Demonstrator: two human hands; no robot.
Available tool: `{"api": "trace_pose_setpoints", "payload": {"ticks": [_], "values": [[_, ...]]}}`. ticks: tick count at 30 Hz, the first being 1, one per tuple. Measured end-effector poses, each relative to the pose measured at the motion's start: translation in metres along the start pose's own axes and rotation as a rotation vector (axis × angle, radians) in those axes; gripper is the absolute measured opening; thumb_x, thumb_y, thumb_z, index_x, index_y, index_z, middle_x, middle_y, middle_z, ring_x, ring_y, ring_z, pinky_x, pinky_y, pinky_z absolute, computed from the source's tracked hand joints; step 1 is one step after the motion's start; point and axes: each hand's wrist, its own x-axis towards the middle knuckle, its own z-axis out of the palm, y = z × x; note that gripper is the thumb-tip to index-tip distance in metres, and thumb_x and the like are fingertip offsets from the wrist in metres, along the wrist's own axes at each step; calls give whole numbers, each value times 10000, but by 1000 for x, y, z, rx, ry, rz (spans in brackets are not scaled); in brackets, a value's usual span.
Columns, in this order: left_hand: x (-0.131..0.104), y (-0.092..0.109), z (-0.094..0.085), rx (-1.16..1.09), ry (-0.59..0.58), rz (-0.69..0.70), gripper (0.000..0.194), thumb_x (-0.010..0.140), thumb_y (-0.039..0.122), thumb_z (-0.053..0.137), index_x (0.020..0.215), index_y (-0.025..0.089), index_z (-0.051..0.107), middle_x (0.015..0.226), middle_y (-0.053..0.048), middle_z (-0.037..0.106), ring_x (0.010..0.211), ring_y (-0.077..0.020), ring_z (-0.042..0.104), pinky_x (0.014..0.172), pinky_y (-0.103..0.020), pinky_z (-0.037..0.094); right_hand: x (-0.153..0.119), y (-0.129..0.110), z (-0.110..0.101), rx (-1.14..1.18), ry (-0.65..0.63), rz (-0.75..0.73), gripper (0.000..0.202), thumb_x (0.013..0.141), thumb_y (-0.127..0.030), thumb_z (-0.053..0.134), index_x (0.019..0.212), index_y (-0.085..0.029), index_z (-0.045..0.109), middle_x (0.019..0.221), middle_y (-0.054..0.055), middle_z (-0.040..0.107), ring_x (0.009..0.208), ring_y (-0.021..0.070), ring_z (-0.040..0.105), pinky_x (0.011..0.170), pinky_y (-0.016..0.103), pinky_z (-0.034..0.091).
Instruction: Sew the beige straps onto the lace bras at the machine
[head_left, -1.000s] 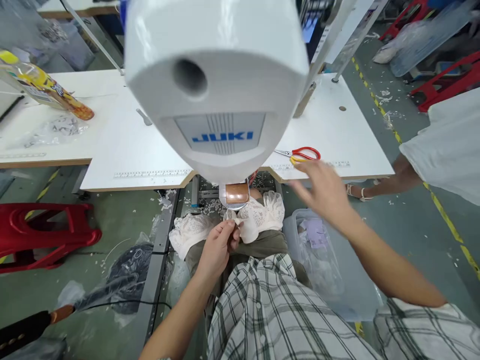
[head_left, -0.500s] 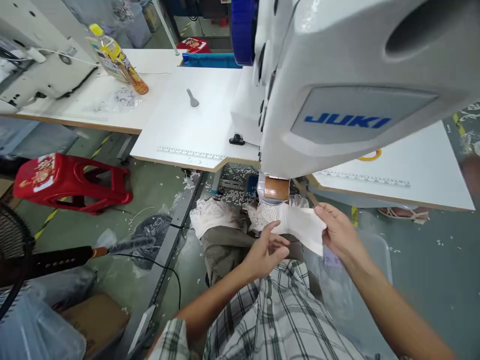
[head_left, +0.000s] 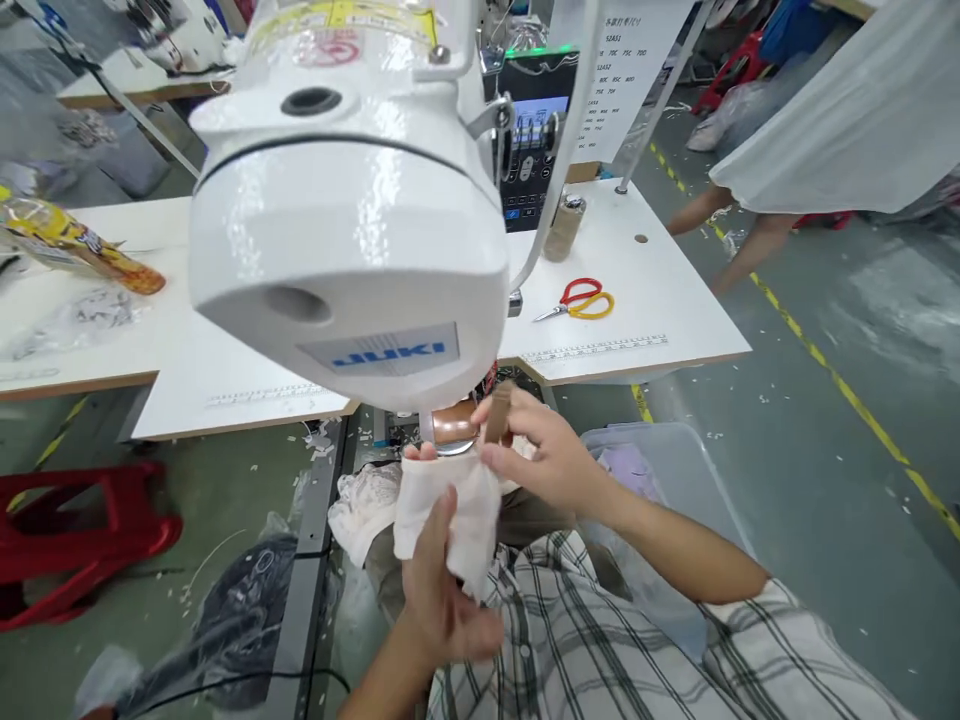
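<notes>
In front of the sewing machine head [head_left: 352, 230], my left hand [head_left: 442, 590] holds a pale fabric piece [head_left: 450, 500], thumb in front and fingertips showing over its top edge. My right hand [head_left: 551, 450] is closed at the fabric's upper right, pinching a brown strip [head_left: 498, 412] between thumb and fingers. The copper-coloured plate [head_left: 454, 424] of the machine is just behind the fabric's top edge. More pale lace fabric [head_left: 366, 505] lies on my lap, left of the held piece.
Red and yellow-handled scissors [head_left: 589, 300] and a thread cone [head_left: 564, 228] are on the white table [head_left: 675, 310]. A bottle [head_left: 82, 245] lies at left. A plastic bin [head_left: 675, 440] stands right of my lap, a red stool [head_left: 82, 540] at left. A person's legs [head_left: 765, 245] show back right.
The view has swung right. The fabric now hangs in front of the machine's plate, with my left hand gripping it. My right hand has moved to its upper edge and pinches a brown strip.
</notes>
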Motion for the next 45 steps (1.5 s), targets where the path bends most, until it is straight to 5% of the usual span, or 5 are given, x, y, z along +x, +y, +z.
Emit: {"api": "trace_pose_setpoints", "payload": {"ticks": [4, 9, 14, 21, 45], "values": [[37, 4, -13, 344, -20, 233, 647, 923, 491, 532, 1507, 250, 392, 1482, -181, 488, 1484, -411, 262, 1175, -641, 210, 26, 16, 11, -156, 170, -32, 83, 801, -264, 625, 811, -190, 589, 957, 44, 510, 842, 174, 524, 723, 305, 474], [52, 6, -18, 397, -154, -6, 556, 831, 449, 690, 1345, 251, 613, 1104, -141, 728, 945, -288, 697, 761, -303, 536, 38, 34, 15, 141, 178, 139, 175, 804, -304, 564, 950, -207, 570, 923, 16, 520, 793, 153, 513, 762, 301, 475], [55, 10, -22, 439, -211, -178, 469, 797, 489, 720, 1206, 260, 707, 575, -6, 614, 411, -121, 446, 415, -221, 227, 53, 41, 8, 46, 166, 89, 132, 842, -320, 550, 899, -204, 574, 978, 46, 588, 900, 175, 550, 840, 317, 484], [71, 14, -32, 408, -203, -233, 550, 752, 416, 752, 1274, 258, 680, 369, 83, 331, 344, -115, 273, 433, -236, 182, 72, 37, -4, -215, 78, -127, 87, 856, -263, 509, 843, -197, 564, 1025, 79, 604, 936, 210, 580, 883, 365, 496], [80, 15, -35, 382, -202, -280, 565, 740, 403, 764, 1284, 276, 676, 355, 94, 304, 321, -121, 277, 438, -243, 189, 83, 35, -4, -337, 105, -152, 131, 845, -229, 477, 733, -233, 409, 851, 39, 558, 815, 201, 536, 755, 347, 490]]}}
